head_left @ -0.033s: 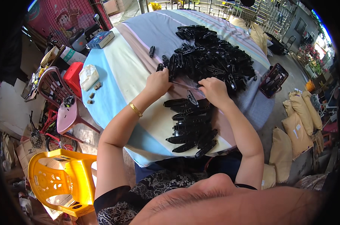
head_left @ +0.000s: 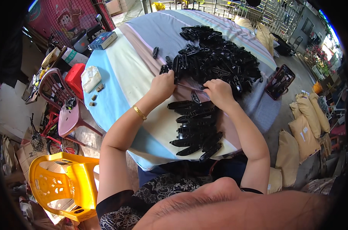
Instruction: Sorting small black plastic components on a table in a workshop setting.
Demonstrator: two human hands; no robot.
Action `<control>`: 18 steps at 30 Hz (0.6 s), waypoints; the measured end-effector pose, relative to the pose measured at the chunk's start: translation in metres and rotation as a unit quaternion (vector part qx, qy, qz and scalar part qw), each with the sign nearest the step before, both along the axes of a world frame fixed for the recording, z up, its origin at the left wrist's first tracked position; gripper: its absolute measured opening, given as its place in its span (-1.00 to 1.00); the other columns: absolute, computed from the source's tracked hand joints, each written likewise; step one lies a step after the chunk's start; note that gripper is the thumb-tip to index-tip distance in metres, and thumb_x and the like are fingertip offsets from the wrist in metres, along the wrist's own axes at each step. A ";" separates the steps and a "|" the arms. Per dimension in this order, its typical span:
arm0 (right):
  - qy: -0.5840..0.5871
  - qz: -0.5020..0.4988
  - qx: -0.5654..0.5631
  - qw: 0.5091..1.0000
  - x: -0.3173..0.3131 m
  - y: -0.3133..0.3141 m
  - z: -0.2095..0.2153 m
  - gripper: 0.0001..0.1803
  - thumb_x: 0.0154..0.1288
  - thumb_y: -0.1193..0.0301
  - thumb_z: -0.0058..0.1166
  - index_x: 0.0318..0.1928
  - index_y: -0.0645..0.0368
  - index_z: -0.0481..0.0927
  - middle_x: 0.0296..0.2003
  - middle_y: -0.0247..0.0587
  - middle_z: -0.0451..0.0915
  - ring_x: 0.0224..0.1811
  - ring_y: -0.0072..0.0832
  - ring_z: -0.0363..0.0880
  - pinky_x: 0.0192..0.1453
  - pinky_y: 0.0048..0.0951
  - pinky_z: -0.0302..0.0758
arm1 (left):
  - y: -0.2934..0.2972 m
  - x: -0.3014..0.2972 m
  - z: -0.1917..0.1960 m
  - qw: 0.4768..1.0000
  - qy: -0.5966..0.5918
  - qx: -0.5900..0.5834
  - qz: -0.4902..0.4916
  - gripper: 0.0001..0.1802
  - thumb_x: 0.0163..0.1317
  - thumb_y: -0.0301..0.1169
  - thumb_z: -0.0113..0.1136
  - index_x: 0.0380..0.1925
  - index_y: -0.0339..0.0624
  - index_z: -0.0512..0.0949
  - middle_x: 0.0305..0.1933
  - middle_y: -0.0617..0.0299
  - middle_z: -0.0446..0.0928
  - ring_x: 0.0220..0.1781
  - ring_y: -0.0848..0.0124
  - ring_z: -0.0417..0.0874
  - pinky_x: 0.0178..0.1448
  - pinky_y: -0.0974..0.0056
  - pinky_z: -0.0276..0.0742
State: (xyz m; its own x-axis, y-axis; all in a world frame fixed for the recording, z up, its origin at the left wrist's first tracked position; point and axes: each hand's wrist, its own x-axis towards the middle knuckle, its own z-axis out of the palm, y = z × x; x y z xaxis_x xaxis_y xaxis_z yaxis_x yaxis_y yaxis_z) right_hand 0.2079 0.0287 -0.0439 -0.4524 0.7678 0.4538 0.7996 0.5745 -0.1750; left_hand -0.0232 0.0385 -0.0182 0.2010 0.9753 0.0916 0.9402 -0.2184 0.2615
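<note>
A heap of black plastic clip-like pieces lies just beyond both hands, and a rough column of similar black pieces lies on the near side of the right hand. The left hand has its fingers curled together at the heap's edge; what they pinch is hidden. The right hand has its fingers bent, their tips beside a small dark piece; I cannot tell whether it grips it. Under everything spreads a surface draped in striped cloth. Left of the left hand sit a crumpled white bag and, farther off, a blue box; right of the right hand a phone leans upright. Past the surface, leftward of the hands, stand a red stool, a pink chair and a yellow chair; rightward, tan sacks rest on the floor.
</note>
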 end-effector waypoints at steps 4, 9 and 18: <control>0.131 -0.008 -0.046 0.990 -0.001 -0.010 0.017 -0.82 -0.02 0.40 0.26 -0.37 0.17 0.58 -0.44 -0.25 0.58 -0.37 -0.34 0.57 -0.28 -0.38 0.51 | -0.002 -0.004 -0.012 0.981 -0.110 0.102 -0.121 -0.56 -0.02 -0.37 0.28 -0.09 -0.23 0.46 -0.20 -0.06 0.52 -0.19 0.07 0.57 -0.09 0.16 0.50; 0.422 0.061 -0.108 0.898 -0.014 -0.018 0.020 -0.78 -0.09 0.52 0.34 -0.39 0.22 0.57 -0.49 -0.21 0.60 -0.51 -0.51 0.58 -0.42 -0.57 0.48 | -0.017 0.014 0.003 0.954 -0.234 0.037 -0.181 -0.50 -0.06 -0.40 0.33 -0.05 -0.21 0.46 -0.24 0.01 0.51 -0.25 0.11 0.57 -0.10 0.21 0.50; 0.321 0.141 0.093 0.932 -0.019 -0.034 0.041 -0.86 -0.06 0.60 0.27 -0.41 0.21 0.59 -0.43 -0.25 0.62 -0.42 -0.40 0.56 -0.38 -0.50 0.49 | -0.020 0.018 0.000 0.792 -0.562 -0.129 -0.200 -0.69 0.02 -0.55 0.34 -0.21 -0.27 0.50 -0.26 0.31 0.54 -0.23 0.56 0.53 -0.11 0.43 0.50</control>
